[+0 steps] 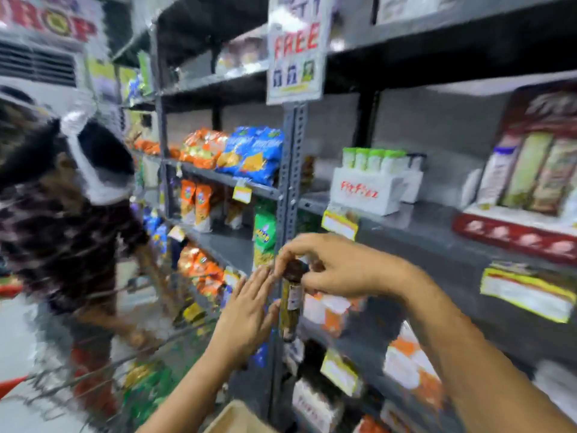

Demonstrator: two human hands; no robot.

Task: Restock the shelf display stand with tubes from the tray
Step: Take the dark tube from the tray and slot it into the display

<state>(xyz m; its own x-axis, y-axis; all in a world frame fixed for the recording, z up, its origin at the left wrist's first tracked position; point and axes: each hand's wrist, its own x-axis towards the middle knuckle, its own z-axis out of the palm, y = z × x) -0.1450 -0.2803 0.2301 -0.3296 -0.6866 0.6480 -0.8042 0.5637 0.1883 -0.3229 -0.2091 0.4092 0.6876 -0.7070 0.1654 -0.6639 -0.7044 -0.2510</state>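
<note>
My right hand (331,267) grips the dark cap of a slim upright tube (290,304) with a yellow-green body and a white label, held in front of the grey shelf upright (288,189). My left hand (249,310) is open, fingers spread, its palm beside the tube's left side and its thumb touching the body. On the shelf above stands a white display stand (365,193) with red lettering, holding several green-capped white tubes (371,159). A brown cardboard edge (237,417) shows at the bottom; whether it is the tray is unclear.
Grey metal shelving (437,235) holds snack bags (249,154), a red boxed display (530,182) and yellow price tags (340,225). A person in a dark patterned top (62,220) bends over a wire trolley (103,370) at the left. A "FREE" sign (296,48) hangs above.
</note>
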